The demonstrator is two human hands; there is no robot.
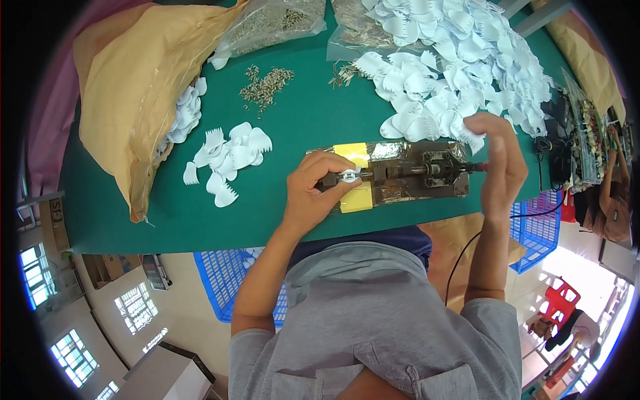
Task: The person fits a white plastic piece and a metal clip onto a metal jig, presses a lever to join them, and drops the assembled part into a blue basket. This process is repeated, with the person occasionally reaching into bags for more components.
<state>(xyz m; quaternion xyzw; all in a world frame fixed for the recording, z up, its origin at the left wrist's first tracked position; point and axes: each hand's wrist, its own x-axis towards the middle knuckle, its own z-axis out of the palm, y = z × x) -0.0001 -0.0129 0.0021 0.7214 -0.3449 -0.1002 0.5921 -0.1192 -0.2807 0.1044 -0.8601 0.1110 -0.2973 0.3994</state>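
My left hand [316,189] pinches a small white plastic piece [349,176] between thumb and fingers, at the left end of a dark metal push clamp [437,169]. The clamp lies along a base wrapped in brown tape, with a yellow strip [351,148] across its left part. At the clamp's right end, the palm of my right hand [500,160] is against the reddish tip of the handle. The fingers of that hand stretch upward, not wrapped round the handle. Their tips are beside the large heap of white toothed pieces [460,60].
More white pieces [230,157] lie at left, near a yellow sack [137,87]. Small metal parts [265,87] are piled behind, beside clear bags [273,30]. A black cable [460,260] hangs at right. Blue baskets [223,283] stand below the green table [160,233].
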